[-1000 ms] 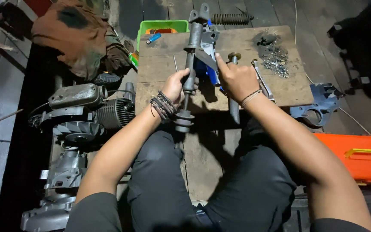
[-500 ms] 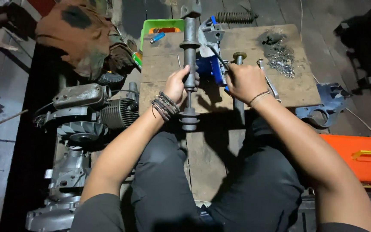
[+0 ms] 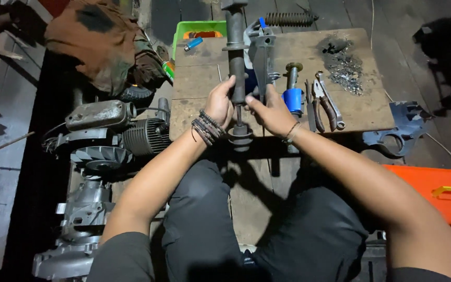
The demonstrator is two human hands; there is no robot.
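The left hand [image 3: 220,104] has its fingers clamped round a dark shock absorber [image 3: 235,57], held upright over the near edge of the wooden worktop [image 3: 204,78]. The right hand [image 3: 270,110] touches the shock absorber's thin rod from the other side, fingers closed about it (how tightly, I cannot tell). Right of the shock absorber lie a blue-collared part [image 3: 292,96] and pliers [image 3: 325,102]; left of it, on the floor, sits an engine [image 3: 116,133].
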